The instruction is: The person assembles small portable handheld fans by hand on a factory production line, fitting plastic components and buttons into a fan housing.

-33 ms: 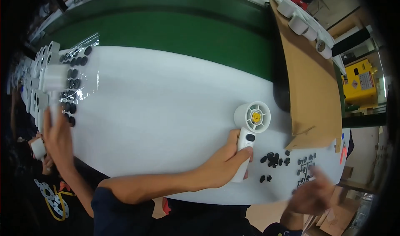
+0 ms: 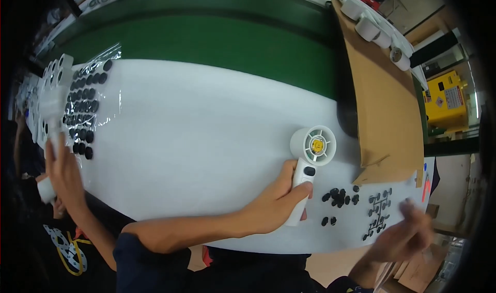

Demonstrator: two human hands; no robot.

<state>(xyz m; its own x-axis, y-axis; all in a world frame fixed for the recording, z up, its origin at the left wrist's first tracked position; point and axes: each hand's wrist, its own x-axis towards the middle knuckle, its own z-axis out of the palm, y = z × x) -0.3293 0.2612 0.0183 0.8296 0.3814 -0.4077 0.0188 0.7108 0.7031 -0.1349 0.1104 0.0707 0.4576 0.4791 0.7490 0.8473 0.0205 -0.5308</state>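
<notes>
My left hand (image 2: 289, 200) is wrapped round the handle of a white handheld fan (image 2: 306, 189). The fan stands upright over the table, its round head up, with spokes, a yellow centre and a dark oval button on the handle. To the right, past the table's front edge, my right hand (image 2: 405, 238) is blurred, its fingers curled together. A small dark spot shows at its fingertips, too smeared to name. Between the hands lie a loose group of small black oval pieces (image 2: 338, 197) and a dark branched frame of small parts (image 2: 380, 213), nearest my right hand.
At the left a co-worker's hand (image 2: 66, 174) holds a blurred white fan beside rows of black round pieces (image 2: 85, 107) on clear plastic. A cardboard sheet (image 2: 387, 112) stands at right. Behind the white table (image 2: 196, 138) runs a green surface (image 2: 206, 40).
My right hand has moved right, away from the dark branched frame, which shows more fully. My left hand and its fan are nearly still. The co-worker's fan has shifted left.
</notes>
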